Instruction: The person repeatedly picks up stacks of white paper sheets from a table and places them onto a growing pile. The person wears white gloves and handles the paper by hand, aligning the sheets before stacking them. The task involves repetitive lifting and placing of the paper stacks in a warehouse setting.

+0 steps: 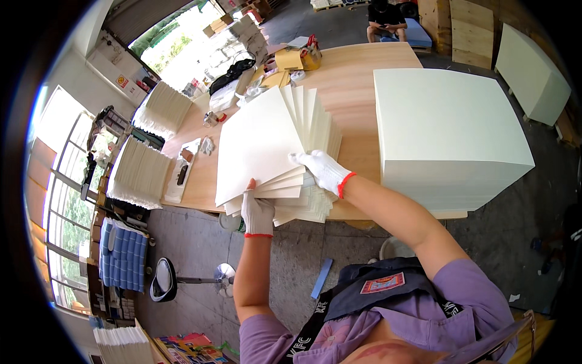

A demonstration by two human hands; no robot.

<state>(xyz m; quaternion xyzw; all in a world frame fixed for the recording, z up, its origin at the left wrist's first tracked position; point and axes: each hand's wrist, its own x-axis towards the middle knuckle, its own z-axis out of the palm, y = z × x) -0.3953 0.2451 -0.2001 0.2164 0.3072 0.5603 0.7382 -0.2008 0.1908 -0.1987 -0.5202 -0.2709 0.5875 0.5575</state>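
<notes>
A fanned stack of large cream-white paper sheets [257, 142] lies on the wooden table in front of me. My left hand [257, 212], in a white glove with a bare thumb tip, grips the near edge. Its thumb presses on the top sheet and its fingers are underneath, mostly hidden. My right hand [324, 170], gloved in white with a red cuff, is closed at the right edge of the upper sheets, its fingertips pinching there. Below and right of it, more sheets splay out in uneven layers.
A tall, squared block of paper [448, 115] stands at the right of the wooden table [351, 60]. Tape, envelopes and a yellow box [289, 59] crowd the far side. Paper stacks [136, 173] stand at left. A person [387, 23] sits at the back.
</notes>
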